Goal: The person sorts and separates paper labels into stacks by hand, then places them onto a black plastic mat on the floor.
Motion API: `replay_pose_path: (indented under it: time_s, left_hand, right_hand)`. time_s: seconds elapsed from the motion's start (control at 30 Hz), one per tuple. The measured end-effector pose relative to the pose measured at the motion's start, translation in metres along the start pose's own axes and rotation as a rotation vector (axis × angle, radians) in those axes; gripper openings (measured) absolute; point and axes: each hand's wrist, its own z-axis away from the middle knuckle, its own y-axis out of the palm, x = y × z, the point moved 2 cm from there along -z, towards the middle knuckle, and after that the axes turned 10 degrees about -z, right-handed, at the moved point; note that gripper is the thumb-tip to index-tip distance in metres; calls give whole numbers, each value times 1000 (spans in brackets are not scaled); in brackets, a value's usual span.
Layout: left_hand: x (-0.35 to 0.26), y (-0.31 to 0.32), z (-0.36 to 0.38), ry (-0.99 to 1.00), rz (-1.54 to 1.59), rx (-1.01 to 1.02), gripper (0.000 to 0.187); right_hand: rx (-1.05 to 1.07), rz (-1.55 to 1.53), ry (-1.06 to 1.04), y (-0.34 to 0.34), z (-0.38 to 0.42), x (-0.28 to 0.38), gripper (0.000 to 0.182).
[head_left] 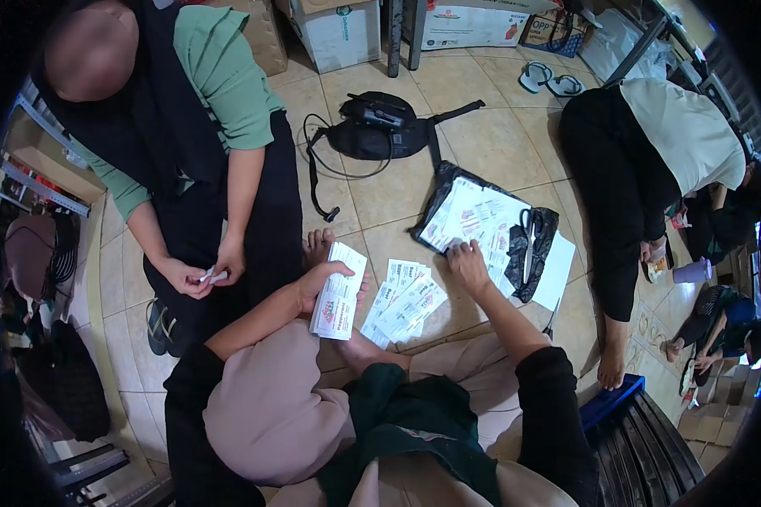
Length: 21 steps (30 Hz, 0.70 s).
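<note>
My left hand [314,286] is closed around a stack of printed paper labels [339,306], its thumb lying over the top sheet. My right hand [469,267] reaches forward, fingers slightly bent and apart, with its fingertips on the near edge of printed sheets [480,215]. Those sheets lie on an opened black plastic bag [432,201]. Between my hands, several loose labels [408,306] overlap on the tiled floor. Scissors [528,241] with dark handles rest on the bag's right part, beside a white sheet [558,272].
A black waist bag [382,131] with straps and a cable lies ahead. At left a person [220,144] sits holding something small and white. Another person [643,160] bends away at right. Sandals [550,80] and boxes [342,34] are at the back; a black slatted object [643,444] stands at lower right.
</note>
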Motion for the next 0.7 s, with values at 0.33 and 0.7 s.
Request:
replay_pose_path:
  time_s: [0.33, 0.7]
  left_hand:
    - [-3, 4, 6, 2, 1, -46, 53]
    - [-5, 13, 6, -45, -31, 25, 59]
  right_hand:
    - [-236, -720, 504, 10, 10, -77, 41]
    - [182, -387, 213, -14, -39, -96, 103]
